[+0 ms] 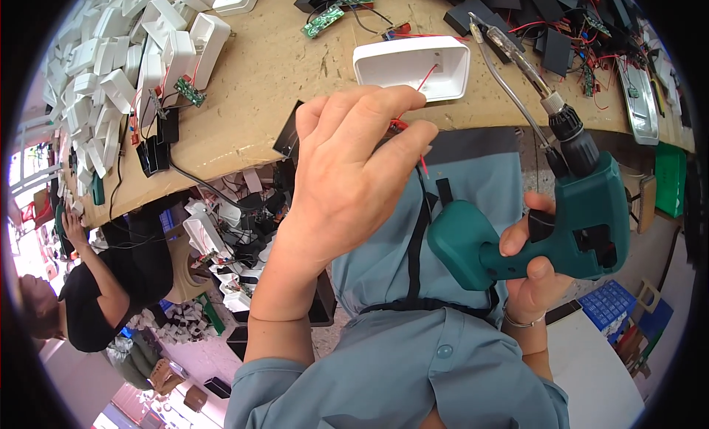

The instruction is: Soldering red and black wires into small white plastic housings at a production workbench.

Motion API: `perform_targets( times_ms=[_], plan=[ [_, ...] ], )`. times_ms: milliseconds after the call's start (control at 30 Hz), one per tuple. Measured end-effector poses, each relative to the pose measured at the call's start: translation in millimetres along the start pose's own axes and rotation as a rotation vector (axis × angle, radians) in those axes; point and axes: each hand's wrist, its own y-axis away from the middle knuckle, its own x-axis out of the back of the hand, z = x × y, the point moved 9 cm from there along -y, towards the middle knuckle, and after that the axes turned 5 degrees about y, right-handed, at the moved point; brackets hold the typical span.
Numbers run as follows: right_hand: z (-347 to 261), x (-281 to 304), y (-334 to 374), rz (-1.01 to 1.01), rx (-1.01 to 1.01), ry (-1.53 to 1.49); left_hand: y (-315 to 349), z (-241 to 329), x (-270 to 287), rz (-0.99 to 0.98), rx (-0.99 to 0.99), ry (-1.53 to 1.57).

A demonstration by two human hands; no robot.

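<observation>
My right hand [538, 259] is wrapped round the grip of a green cordless soldering gun [591, 207]. Its metal tip and a thin curved feed tube point up and away over the table. My left hand [354, 163] is closed in a pinch at the table's front edge, with red wire [399, 124] between thumb and forefinger. Whatever else lies under the palm is hidden. A black plastic piece [287, 131] sticks out left of that hand. Just beyond the fingers, an open white plastic housing [412, 65] lies on its side, a red wire coming from inside it.
White housings [96, 67] are heaped at the far left. Green circuit boards [323, 21] with wires lie on the table [273, 52]. Black cases and wires [554, 48] crowd the far right. A co-worker [103, 288] sits at the left, above bins of parts.
</observation>
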Motion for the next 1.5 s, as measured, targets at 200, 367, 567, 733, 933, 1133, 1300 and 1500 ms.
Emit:
perform_targets(
  times_ms=[200,367,567,733,933,1133,1300,1500],
  plan=[
    [-2,-3,1,-0.002,0.005,0.028,2,1,-12,0.078,-0.128,-0.006],
    [-4,0,3,0.042,0.04,0.063,1,-1,-15,0.197,-0.169,-0.026],
    [-2,8,5,0.054,0.052,0.09,-5,3,-20,0.216,-0.145,-0.178],
    [-3,7,5,0.061,0.053,0.101,-5,-2,-22,0.279,-0.133,-0.111],
    [-2,10,8,0.047,0.027,0.156,-6,-5,-23,0.329,-0.089,-0.087],
    [-4,12,11,0.051,0.06,0.195,-5,-9,-24,0.329,-0.094,-0.112],
    [0,20,20,-0.001,0.074,0.228,-7,-6,-19,0.327,-0.059,-0.145],
    [5,21,26,-0.098,0.072,0.292,-11,-7,-12,0.354,0.027,-0.246]
  ],
)
